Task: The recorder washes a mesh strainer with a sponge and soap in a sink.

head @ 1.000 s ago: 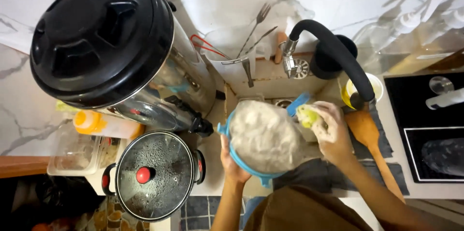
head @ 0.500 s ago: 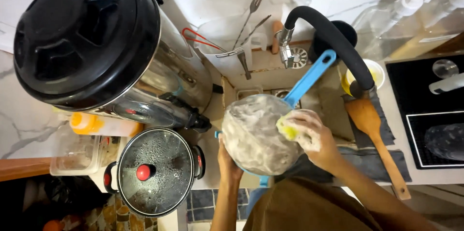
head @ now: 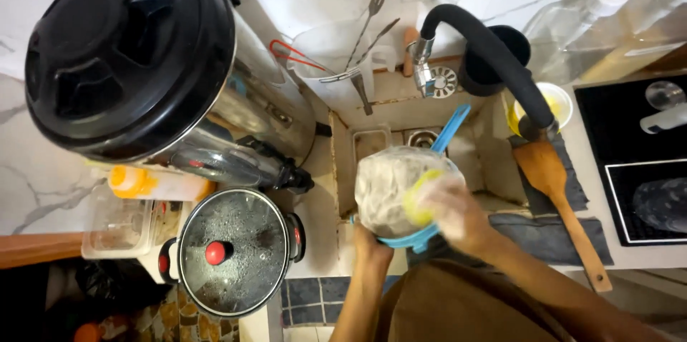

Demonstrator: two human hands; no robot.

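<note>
Home kitchen, cramped one. Small sink [head: 401, 134] set into a marble-look counter [head: 28, 177], black bendy tap [head: 494, 63] over it. Far side: utensil holder [head: 336, 52] w/ forks against the marble wall. Left: big steel urn [head: 164, 77] w/ black lid, and near it a pot w/ glass lid [head: 232, 250]. Right: wooden spatula [head: 554, 192] on a dark cloth, black cooktop [head: 637, 156] beyond. Tiled floor near.

Black faucet [head: 494, 56] above the sink [head: 401, 109], big urn [head: 143, 63] crowding left.
</note>
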